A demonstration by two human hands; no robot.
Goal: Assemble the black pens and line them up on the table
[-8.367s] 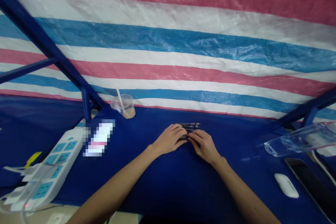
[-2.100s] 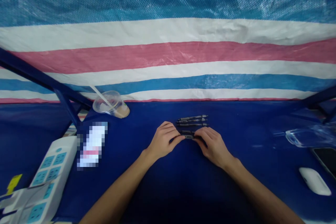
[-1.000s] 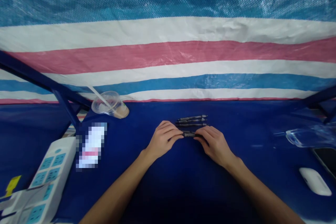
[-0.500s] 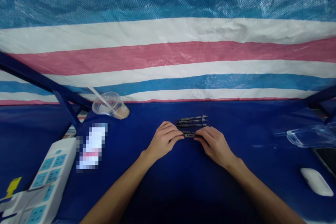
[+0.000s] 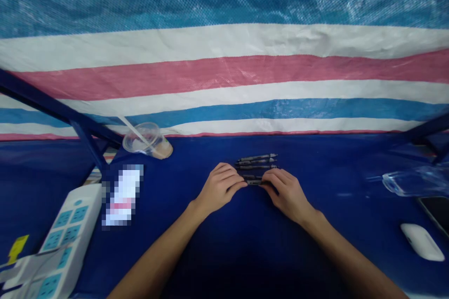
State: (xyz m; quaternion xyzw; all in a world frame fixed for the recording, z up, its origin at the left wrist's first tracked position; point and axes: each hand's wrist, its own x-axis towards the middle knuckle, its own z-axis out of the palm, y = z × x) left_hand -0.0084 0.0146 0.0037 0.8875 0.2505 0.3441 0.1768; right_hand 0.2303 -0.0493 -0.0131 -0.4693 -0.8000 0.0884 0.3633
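Between my hands lies a black pen (image 5: 253, 182), held level, with its middle showing and both ends hidden by fingers. My left hand (image 5: 220, 186) pinches its left end between thumb and fingers. At the other end, my right hand (image 5: 285, 192) grips it the same way. A thin dark edge, perhaps another pen, shows just behind the held one. Several more black pens (image 5: 257, 167) lie side by side on the blue tabletop (image 5: 196, 149), just beyond my fingers and roughly parallel to the held pen.
To the left stand a tilted clear cup (image 5: 163, 148) with a straw, a lit phone (image 5: 124, 194) and a white power strip (image 5: 82, 205). A clear plastic bottle (image 5: 403, 183), a dark phone (image 5: 435, 212) and a white earbud case (image 5: 423, 241) lie right. Striped sheeting (image 5: 224, 74) hangs behind.
The held pen has shifted slightly toward me, and a dark edge behind it shows more. Both hands have barely moved.
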